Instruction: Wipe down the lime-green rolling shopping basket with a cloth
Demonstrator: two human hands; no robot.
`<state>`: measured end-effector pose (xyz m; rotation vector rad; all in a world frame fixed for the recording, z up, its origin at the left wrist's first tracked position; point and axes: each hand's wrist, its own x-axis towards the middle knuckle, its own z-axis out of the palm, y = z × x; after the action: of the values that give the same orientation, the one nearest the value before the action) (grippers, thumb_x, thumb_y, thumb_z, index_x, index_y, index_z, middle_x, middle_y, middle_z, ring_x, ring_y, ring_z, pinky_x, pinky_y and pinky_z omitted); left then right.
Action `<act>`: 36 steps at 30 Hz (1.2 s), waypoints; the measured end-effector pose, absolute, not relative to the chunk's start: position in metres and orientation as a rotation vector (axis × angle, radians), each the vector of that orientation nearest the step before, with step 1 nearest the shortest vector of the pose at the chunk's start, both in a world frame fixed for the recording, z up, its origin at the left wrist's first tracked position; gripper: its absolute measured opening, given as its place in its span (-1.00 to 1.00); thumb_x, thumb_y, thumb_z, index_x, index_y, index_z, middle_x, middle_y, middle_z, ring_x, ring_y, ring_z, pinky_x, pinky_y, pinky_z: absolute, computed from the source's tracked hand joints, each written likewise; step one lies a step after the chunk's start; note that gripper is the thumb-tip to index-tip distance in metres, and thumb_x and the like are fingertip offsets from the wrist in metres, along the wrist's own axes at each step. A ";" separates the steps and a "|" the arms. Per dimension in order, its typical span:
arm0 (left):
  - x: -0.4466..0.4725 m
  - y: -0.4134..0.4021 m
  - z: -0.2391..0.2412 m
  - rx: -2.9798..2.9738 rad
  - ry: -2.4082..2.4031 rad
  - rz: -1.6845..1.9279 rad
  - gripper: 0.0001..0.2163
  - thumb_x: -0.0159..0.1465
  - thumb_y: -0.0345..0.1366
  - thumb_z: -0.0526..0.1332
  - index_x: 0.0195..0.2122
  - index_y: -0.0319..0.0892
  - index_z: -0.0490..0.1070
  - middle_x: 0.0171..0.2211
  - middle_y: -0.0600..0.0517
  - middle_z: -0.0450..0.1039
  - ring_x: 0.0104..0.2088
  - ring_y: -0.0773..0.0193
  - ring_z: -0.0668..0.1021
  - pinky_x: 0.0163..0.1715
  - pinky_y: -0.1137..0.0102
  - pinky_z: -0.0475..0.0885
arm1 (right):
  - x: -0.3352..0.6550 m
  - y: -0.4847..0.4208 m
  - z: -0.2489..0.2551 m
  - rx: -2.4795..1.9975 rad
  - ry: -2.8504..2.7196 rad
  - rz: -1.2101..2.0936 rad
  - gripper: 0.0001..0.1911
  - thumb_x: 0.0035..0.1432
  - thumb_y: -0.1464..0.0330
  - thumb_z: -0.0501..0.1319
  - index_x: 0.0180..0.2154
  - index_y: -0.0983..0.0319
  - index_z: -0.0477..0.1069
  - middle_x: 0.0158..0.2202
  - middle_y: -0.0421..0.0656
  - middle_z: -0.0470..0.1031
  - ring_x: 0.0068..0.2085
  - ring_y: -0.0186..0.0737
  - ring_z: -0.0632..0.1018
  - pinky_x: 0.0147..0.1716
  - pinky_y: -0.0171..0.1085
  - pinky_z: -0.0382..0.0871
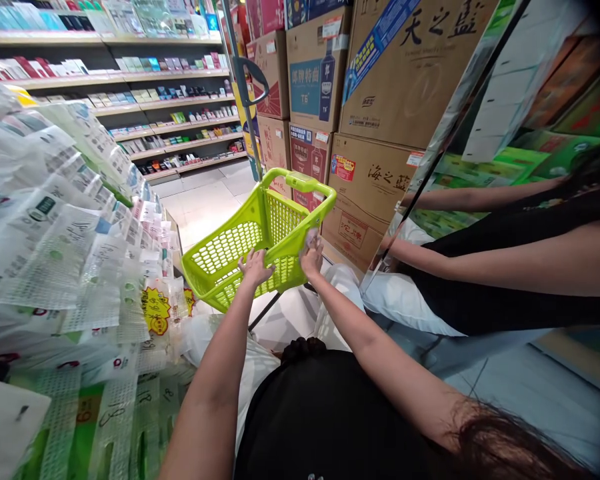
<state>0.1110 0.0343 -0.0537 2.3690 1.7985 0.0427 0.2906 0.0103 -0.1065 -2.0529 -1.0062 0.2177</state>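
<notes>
A lime-green plastic shopping cart [225, 250] with pierced walls stands tilted in front of me, its looped handle [295, 180] on the far side. My left hand [257, 268] is at the near rim, with its fingers hooked over the edge. By the cart's right side, my right hand [311, 259] is closed, and a small pale, crumpled-looking thing [313, 236] shows at its fingers. That thing is too blurred to name. Inside the cart, the part I can see shows only green walls. A dark leg [264, 312] runs down beneath it.
Hanging plastic-wrapped packs [55, 260] with price tags crowd the left. Stacked liquor cartons [375, 173] rise on the right, beside a mirror panel [480, 267] reflecting my arms. Shelves [175, 100] of small boxes line the back, past a pale tiled floor [205, 197] and a metal post [253, 133].
</notes>
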 end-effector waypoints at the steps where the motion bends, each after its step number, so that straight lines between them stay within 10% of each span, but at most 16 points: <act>1: 0.111 0.034 -0.054 2.371 1.799 0.049 -0.43 0.32 -0.02 0.13 0.35 0.05 0.19 0.45 -0.05 0.20 0.51 0.01 0.05 0.42 -0.11 -0.08 | 0.291 0.007 -0.114 -2.082 -0.995 0.268 -0.43 0.33 0.37 -0.04 0.31 0.30 0.32 0.22 0.22 0.39 0.08 0.08 0.56 0.02 -0.07 0.46; 36: 0.108 0.028 -0.054 2.366 1.819 0.062 -0.44 0.31 -0.02 0.19 0.32 0.02 0.21 0.44 -0.07 0.21 0.50 0.06 0.06 0.44 -0.08 -0.10 | 0.288 0.004 -0.102 -1.985 -1.107 -0.060 -0.54 0.39 0.32 0.05 0.25 0.11 0.41 0.13 0.04 0.36 -0.01 -0.07 0.50 -0.13 -0.23 0.44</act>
<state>0.1080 0.0279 -0.0539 2.3665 1.8189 0.0615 0.2882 0.0043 -0.1016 -1.9849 -1.1072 -0.0602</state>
